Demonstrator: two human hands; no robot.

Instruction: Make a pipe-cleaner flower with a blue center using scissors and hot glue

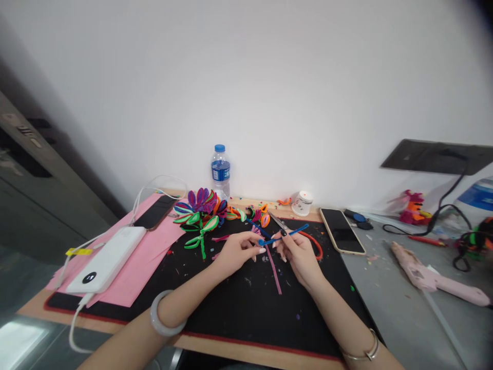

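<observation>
A blue pipe cleaner (296, 230) stretches between my two hands above the black mat (239, 303), its left end curled into a small loop. My left hand (239, 252) pinches it near that loop. Fingers of my right hand (298, 254) close on it farther along, and its free end sticks out to the upper right. Below them a pink pipe cleaner (274, 272) lies on the mat. Behind my left hand is a bunch of colourful pipe-cleaner flowers (200, 205) with green leaves. Scissors with orange handles (316, 245) lie partly hidden behind my right hand.
A water bottle (221, 172) and a white paper cup (302, 203) stand by the wall. At left, a white power bank (108, 259) and a phone (156, 211) lie on pink sheets (127, 290). Rightward are another phone (342, 231) and a pink glue gun (435, 280).
</observation>
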